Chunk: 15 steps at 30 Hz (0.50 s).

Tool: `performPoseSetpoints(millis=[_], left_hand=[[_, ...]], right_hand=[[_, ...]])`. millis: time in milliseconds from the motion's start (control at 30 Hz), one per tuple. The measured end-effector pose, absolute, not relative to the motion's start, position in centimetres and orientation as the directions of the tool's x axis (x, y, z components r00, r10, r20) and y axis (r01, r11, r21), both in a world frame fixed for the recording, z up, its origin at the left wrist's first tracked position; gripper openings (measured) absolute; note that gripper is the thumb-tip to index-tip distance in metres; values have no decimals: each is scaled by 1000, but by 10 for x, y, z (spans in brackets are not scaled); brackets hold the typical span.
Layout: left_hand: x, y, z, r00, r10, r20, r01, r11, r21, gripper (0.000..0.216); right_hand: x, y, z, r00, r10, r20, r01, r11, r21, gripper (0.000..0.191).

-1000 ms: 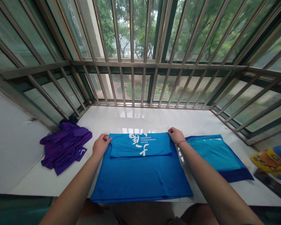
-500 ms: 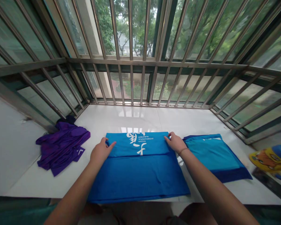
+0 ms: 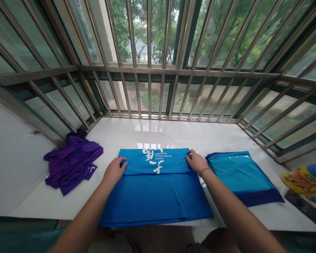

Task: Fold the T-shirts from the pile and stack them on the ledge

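A blue T-shirt (image 3: 158, 196) lies flat before me with its far part folded over towards me. On the folded-over, lighter band, white characters and the words "DALIAN INTERNATIONAL MARATHON" appear upside down. My left hand (image 3: 116, 170) pinches the band's left edge, thumb and fingers close together. At the far right corner, my right hand (image 3: 196, 162) grips the fabric between thumb and fingers; a thin band circles that wrist. Beside it on the right rests a stack of folded clothes (image 3: 239, 174), turquoise over dark blue. A crumpled purple garment (image 3: 73, 161) lies on the left.
Everything rests on a glossy white ledge (image 3: 168, 135) inside a bay window with metal bars (image 3: 150, 95). A yellow and blue object (image 3: 302, 179) with a cartoon figure stands at the right edge, near a dark flat item (image 3: 304, 207). A white wall (image 3: 13, 151) bounds the left.
My left hand has shifted slightly, its thumb drawn closer to the fingers at the shirt's edge. My right hand stays almost in place. The view has tilted a little.
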State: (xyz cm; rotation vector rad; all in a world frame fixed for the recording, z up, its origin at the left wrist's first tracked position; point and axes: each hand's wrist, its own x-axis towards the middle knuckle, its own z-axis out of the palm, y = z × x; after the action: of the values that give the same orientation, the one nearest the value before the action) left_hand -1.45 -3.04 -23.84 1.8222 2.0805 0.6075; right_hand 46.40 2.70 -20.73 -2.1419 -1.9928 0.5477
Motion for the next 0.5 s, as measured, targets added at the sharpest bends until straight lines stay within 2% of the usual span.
performPoseSetpoints(millis=[100, 367, 500], left_hand=[[-18, -18, -238, -152, 983, 104, 857, 79, 509, 39], [-37, 10, -243, -215, 966, 145, 859, 117, 498, 39], [-42, 32, -237, -197, 972, 128, 868, 112, 484, 42]], right_hand=[[466, 31, -208, 49, 988, -144, 929, -98, -356, 34], [474, 53, -211, 6, 997, -77, 950, -29, -309, 35], [478, 72, -208, -34, 999, -34, 961, 23, -277, 44]])
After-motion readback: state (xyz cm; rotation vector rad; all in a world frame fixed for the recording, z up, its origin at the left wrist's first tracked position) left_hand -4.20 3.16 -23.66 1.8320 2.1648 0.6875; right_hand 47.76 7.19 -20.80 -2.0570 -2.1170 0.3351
